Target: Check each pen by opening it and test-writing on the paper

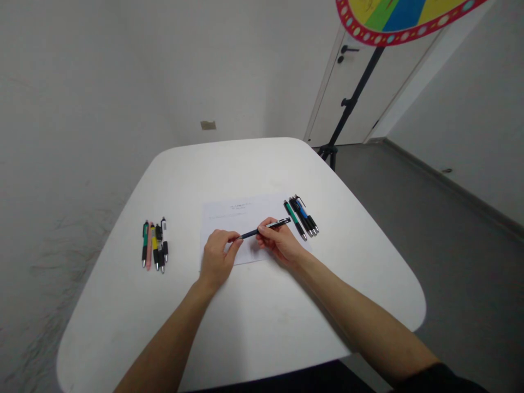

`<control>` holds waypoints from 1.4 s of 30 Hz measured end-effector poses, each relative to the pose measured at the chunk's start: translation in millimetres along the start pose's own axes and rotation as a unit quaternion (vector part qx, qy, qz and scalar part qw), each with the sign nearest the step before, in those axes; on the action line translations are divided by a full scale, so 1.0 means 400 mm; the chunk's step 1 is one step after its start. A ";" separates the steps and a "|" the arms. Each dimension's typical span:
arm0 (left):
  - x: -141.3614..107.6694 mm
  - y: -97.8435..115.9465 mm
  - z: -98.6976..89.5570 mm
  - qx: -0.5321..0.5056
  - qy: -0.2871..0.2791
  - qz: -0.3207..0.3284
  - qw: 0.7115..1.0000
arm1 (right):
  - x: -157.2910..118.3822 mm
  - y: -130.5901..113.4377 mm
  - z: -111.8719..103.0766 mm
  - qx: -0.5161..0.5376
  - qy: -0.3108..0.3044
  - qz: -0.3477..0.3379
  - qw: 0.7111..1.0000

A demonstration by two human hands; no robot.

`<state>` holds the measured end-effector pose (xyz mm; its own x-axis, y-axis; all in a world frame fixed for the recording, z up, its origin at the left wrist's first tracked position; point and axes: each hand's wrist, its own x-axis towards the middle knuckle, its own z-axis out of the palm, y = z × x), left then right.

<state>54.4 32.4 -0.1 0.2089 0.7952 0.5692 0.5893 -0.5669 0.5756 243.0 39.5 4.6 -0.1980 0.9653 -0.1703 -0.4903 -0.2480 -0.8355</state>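
**One dark pen held between both hands above the sheet of paper**

Nearest the camera, two bare forearms reach forward over the white table (pixel 245 338) and meet at the sheet of paper (pixel 229 218), which serves as the landmark here. The left hand (pixel 216 256) rests on the near left corner of the paper, its thumb and fingers pinched shut on the tip end of the dark pen (pixel 266 227). The right hand (pixel 280 243) sits at the near right part of the paper, fingers closed around the pen's middle.

The pen lies just over the paper's near half. Its long axis runs almost level, from lower left to upper right: the tip end points toward the left hand, the clip end juts out past the right hand's fingers, up and to the right. Both hands touch it; the right hand carries more of its length.

Left of the paper, well apart from it, lies a row of coloured pens (pixel 154 245). Just off the paper's right edge lies another bunch of pens (pixel 302 216), near the held pen's clip end.

Beyond the paper's far edge the table is bordered by a grey wall, a door and a stand carrying a coloured wheel (pixel 393 19).
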 end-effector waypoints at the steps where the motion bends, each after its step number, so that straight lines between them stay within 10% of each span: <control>1: 0.000 0.001 -0.001 0.002 -0.003 0.002 1.000 | 0.000 0.000 0.000 0.000 0.000 0.001 1.000; 29: -0.002 -0.004 -0.002 -0.045 -0.007 -0.074 0.996 | 0.008 0.005 0.002 -0.167 0.003 -0.060 0.984; 42: 0.000 -0.001 -0.009 -0.092 -0.010 -0.126 0.988 | 0.008 -0.052 -0.061 -0.669 0.158 -0.213 0.694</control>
<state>51.5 31.9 2.1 0.0890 0.9192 0.3835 0.4729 -0.3779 0.7960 273.2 49.7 8.7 0.0239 0.9501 0.3110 0.8223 0.1583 -0.5466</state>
